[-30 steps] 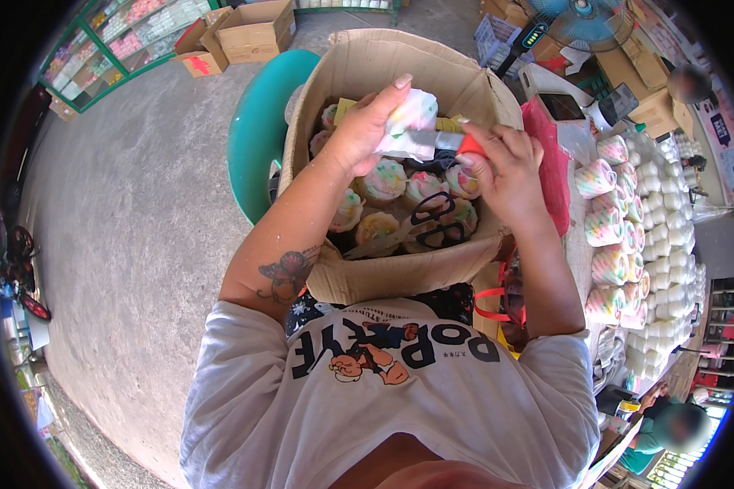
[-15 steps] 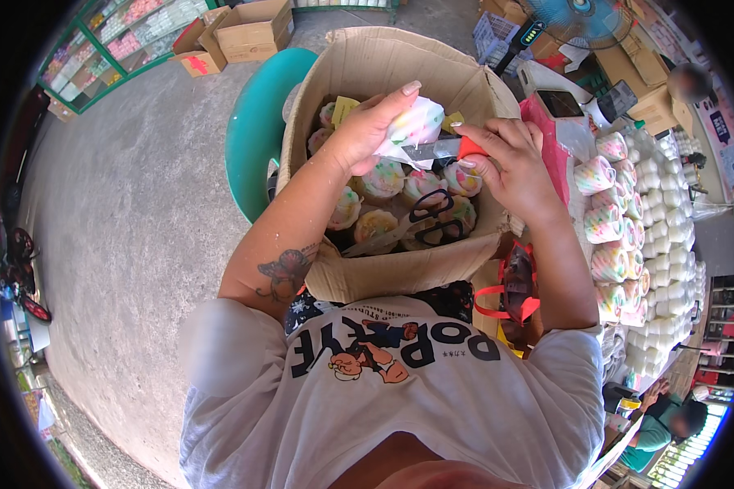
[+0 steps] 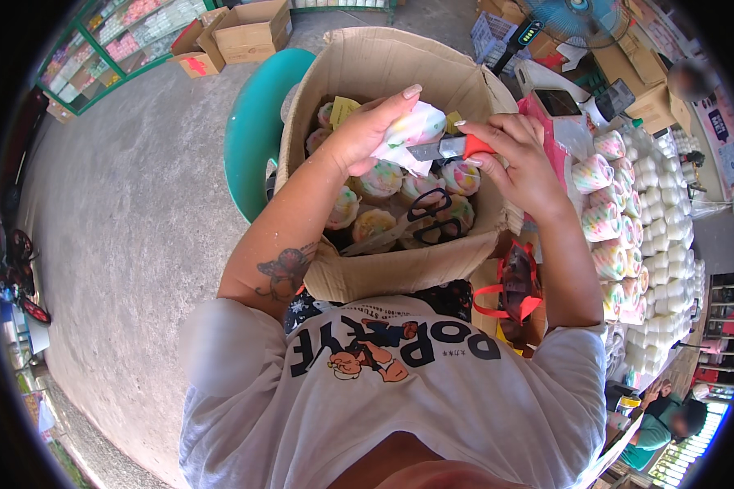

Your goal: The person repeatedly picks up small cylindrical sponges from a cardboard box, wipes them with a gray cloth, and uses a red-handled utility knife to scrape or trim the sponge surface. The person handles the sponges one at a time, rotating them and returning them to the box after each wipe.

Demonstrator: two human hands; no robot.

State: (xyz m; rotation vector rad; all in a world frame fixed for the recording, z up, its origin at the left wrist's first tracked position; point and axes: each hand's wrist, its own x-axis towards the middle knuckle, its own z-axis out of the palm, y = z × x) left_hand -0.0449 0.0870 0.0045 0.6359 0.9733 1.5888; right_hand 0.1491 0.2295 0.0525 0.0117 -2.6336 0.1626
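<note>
Above an open cardboard box (image 3: 334, 269), my left hand (image 3: 365, 130) is closed round a white, pink-and-green speckled yarn spool (image 3: 424, 122), its thumb stretched along the far side. A loose white flap (image 3: 412, 161) hangs from the spool's lower end. My right hand (image 3: 510, 151) grips the red handle of a knife (image 3: 440, 150). The blade points left and lies against the spool near the flap; whether it cuts in cannot be seen. Inside the box stand several similar spools (image 3: 381, 181). A pair of scissors with black handles (image 3: 432, 216) rests on top of them.
A teal plastic chair (image 3: 249, 134) stands left of the box. To the right, stacked multicoloured spools (image 3: 602, 220) and white spools (image 3: 665, 244) fill a table, with a phone (image 3: 559, 102) nearby. A fan (image 3: 579, 20) is at the back right. Another person (image 3: 652, 432) sits far right.
The knife and my right hand have shifted slightly to the right. The spool has turned a little in my left hand, and the loose flap shows larger.
</note>
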